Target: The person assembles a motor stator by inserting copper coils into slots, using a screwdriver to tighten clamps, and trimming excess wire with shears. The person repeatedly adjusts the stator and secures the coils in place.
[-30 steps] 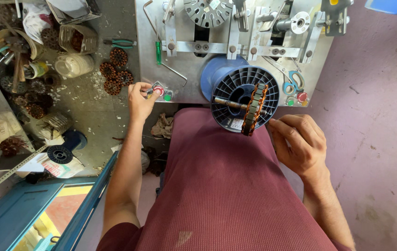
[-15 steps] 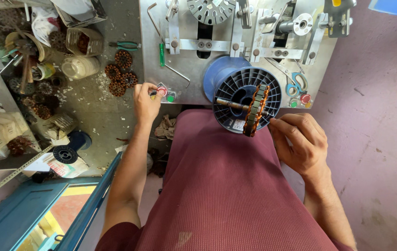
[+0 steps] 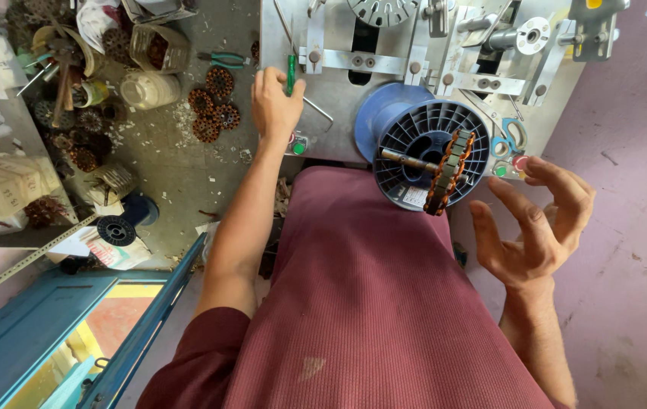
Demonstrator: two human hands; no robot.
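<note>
My left hand (image 3: 274,102) reaches onto the grey metal machine plate (image 3: 339,91), its fingers curled around a green-handled screwdriver (image 3: 291,74) lying there. Just below that hand sit small red and green buttons (image 3: 297,144). A dark ribbed spool (image 3: 414,155) is mounted on the plate's front, over my maroon-clad lap. On the shaft in front of it sits a copper-wound stator (image 3: 448,173). My right hand (image 3: 536,223) hovers to the right of the stator with fingers spread, holding nothing, its fingertips near another pair of red and green buttons (image 3: 511,167).
Blue-handled scissors (image 3: 509,136) lie on the plate by the right buttons. On the floor to the left are several brown stators (image 3: 210,106), a plastic jar (image 3: 148,88), green-handled pliers (image 3: 225,58) and a small black spool (image 3: 117,229). A blue frame (image 3: 149,333) stands at lower left.
My left hand has moved up from the left buttons onto the screwdriver. My right hand has drawn back from the stator and opened its fingers.
</note>
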